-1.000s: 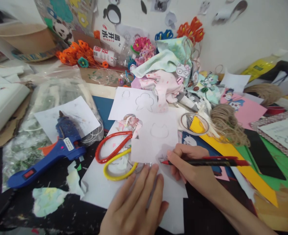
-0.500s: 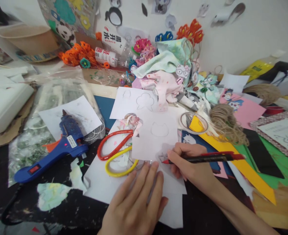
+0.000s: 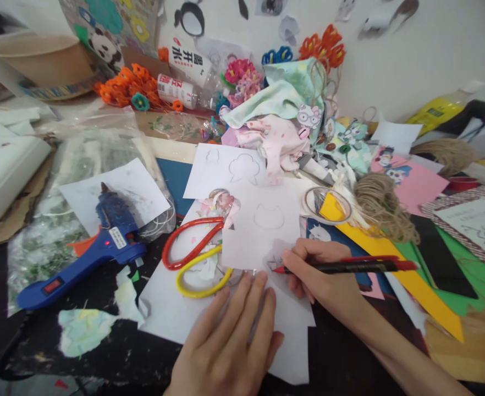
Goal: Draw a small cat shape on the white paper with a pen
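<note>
My left hand (image 3: 230, 335) lies flat with spread fingers on the white paper (image 3: 286, 308), just below the scissors with red (image 3: 193, 242) and yellow handles. My right hand (image 3: 325, 275) is closed around a dark pen with a red tip and red end (image 3: 358, 266). The pen's tip touches the paper beside a small sketched shape (image 3: 274, 263). Above my hands, a smaller white sheet (image 3: 242, 242) carries a faint outline with two pointed ears. Behind it, another sheet (image 3: 201, 181) shows a cloud-like outline.
A blue glue gun (image 3: 73, 264) rests at the left on plastic bags. A tape roll (image 3: 327, 205), twine (image 3: 382, 203) and yellow card (image 3: 428, 291) lie to the right. Fabric pieces (image 3: 284, 137), orange pipe-cleaner flowers (image 3: 122, 88) and a plastic bottle (image 3: 176, 91) sit behind.
The view has shifted slightly. My right hand and the pen have barely moved, with a little more of the sketched shape by the tip showing. My left hand stays in place.
</note>
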{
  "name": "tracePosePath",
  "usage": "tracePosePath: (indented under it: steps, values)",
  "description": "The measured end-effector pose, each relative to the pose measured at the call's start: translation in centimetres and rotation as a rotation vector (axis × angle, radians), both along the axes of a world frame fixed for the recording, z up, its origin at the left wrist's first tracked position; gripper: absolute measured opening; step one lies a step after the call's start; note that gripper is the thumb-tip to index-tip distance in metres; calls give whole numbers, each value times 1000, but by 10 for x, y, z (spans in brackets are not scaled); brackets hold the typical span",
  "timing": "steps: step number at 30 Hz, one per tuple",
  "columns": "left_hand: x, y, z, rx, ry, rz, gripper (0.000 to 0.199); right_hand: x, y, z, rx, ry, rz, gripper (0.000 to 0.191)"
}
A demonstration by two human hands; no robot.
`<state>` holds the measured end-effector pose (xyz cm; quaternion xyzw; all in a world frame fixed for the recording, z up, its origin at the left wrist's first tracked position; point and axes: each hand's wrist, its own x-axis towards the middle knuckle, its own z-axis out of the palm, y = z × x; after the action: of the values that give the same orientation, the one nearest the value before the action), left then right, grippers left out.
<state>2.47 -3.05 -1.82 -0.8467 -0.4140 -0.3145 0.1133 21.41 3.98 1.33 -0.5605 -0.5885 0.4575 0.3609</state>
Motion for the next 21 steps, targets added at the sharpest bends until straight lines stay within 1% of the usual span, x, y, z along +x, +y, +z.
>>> tracePosePath:
  steps: [5, 9, 14, 17, 21]
  values:
    - [0, 0, 0, 12, -9, -9, 32, -1, 1, 4, 4, -39, 22, 38]
    - [1, 0, 1, 14, -12, 0, 32, -2, 0, 7, -19, -30, 6, 38]
    - [2, 1, 4, 6, 1, 0, 32, 0, -2, 3, -13, -39, 17, 37]
    - [2, 2, 4, 8, -9, 4, 31, 2, -2, 0, -7, -2, 8, 38]
    - [2, 0, 2, 9, -28, 8, 31, 0, 5, 3, 29, 31, -15, 39]
